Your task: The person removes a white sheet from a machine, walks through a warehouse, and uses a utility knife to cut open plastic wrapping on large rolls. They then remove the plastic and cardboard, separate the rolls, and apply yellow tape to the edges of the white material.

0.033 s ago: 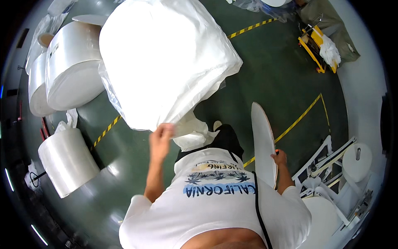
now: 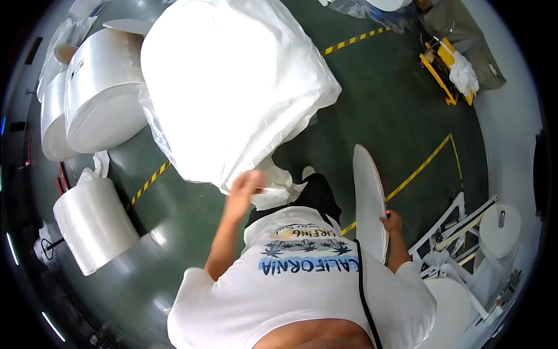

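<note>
A large roll or bundle wrapped in white sheeting (image 2: pixel 238 87) stands in front of me, its loose crumpled end (image 2: pixel 276 189) hanging toward my waist. At the near edge of that sheeting is my left hand (image 2: pixel 249 183), its fingers smeared by motion, so their grip is unclear. My right hand (image 2: pixel 393 221) is closed on the right edge of a thin, flat white board (image 2: pixel 370 200) with a curved end and a brownish rim. The board hangs steeply at my right side. A small orange spot shows by the right-hand fingers; I cannot make out what it is.
Big white film rolls (image 2: pixel 107 93) stand at the far left, with a smaller roll (image 2: pixel 96 227) nearer. Yellow-black tape (image 2: pixel 354 39) marks the green floor. A yellow hand truck (image 2: pixel 439 70) is at the far right; a white-framed machine (image 2: pixel 459 238) stands at the near right.
My left hand has moved a little to the right along the near edge of the white sheeting. My right hand and the board stay almost where they were.
</note>
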Available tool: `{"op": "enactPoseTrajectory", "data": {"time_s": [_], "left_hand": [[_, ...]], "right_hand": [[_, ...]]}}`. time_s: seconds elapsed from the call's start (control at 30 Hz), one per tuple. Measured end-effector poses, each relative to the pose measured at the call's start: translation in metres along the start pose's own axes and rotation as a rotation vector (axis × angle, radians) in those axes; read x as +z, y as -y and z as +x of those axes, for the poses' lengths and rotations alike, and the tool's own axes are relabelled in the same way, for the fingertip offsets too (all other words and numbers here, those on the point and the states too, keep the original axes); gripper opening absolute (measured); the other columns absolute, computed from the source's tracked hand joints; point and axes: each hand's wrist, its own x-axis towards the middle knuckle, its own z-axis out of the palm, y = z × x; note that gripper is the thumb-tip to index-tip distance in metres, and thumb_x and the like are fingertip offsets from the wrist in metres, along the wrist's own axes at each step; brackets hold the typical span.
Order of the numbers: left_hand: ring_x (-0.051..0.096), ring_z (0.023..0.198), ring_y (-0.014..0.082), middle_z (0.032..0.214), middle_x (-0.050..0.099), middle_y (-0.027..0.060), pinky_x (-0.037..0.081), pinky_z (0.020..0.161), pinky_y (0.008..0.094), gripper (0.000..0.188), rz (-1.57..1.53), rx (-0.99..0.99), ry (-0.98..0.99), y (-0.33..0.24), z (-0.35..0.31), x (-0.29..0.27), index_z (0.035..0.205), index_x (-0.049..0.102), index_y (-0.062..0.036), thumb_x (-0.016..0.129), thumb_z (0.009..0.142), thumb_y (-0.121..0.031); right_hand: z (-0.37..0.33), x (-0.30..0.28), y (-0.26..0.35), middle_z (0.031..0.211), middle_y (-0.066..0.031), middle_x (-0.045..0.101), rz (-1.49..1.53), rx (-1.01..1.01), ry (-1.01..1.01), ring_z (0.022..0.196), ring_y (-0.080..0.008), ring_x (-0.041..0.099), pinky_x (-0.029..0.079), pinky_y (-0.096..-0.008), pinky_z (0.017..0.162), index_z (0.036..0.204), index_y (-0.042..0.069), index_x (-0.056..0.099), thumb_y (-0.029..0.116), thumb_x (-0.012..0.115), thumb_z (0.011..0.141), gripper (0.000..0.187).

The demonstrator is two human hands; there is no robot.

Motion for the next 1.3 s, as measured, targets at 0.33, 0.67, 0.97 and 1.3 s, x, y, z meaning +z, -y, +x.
{"op": "enactPoseTrajectory", "data": {"time_s": [0.33,0.67,0.97,1.3], "left_hand": [[0.066,0.107,0.0253,0.118,0.068,0.0212,0.055,0.093,0.0378,0.069,-0.699,-0.016,-0.27,0.084,0.235,0.104,0.136,0.052,0.0067,0.059,0.104,-0.054],[0.063,0.079,0.0198,0.079,0.068,0.0033,0.05,0.083,0.0334,0.076,0.423,0.027,0.113,-0.094,0.194,0.126,0.079,0.069,-0.0094,0.03,0.106,-0.069],[0.062,0.096,0.0209,0.1,0.067,0.0049,0.045,0.103,0.0327,0.067,0.31,-0.024,0.335,-0.042,0.139,0.058,0.094,0.065,-0.01,0.033,0.108,-0.067],[0.074,0.095,0.0278,0.098,0.076,0.0168,0.059,0.089,0.0403,0.099,-0.401,-0.418,-0.427,0.09,-0.044,-0.143,0.099,0.075,0.0022,0.03,0.095,-0.086]], "right_hand": [[0.079,-0.074,-0.004,0.111,-0.0251,0.073,0.215,0.086,0.061,0.101,-0.0359,0.072,0.056,-0.0445,0.088,0.12,-0.007,0.066,0.019,0.092,0.073,0.06],[0.175,-0.065,-0.041,0.112,-0.0189,0.073,0.671,-0.286,0.134,0.102,-0.0337,0.071,0.057,-0.0425,0.089,0.121,-0.003,0.065,0.007,0.091,0.071,0.057],[0.16,-0.033,0.013,0.1,-0.0192,0.074,0.029,-0.165,0.138,0.083,-0.0257,0.073,0.059,-0.04,0.072,0.116,-0.005,0.067,0.015,0.092,0.072,0.054],[0.181,-0.048,0.101,0.095,-0.0156,0.073,-0.109,-0.104,0.302,0.076,-0.0235,0.069,0.056,-0.0398,0.061,0.113,-0.002,0.067,0.016,0.092,0.075,0.049]]}}
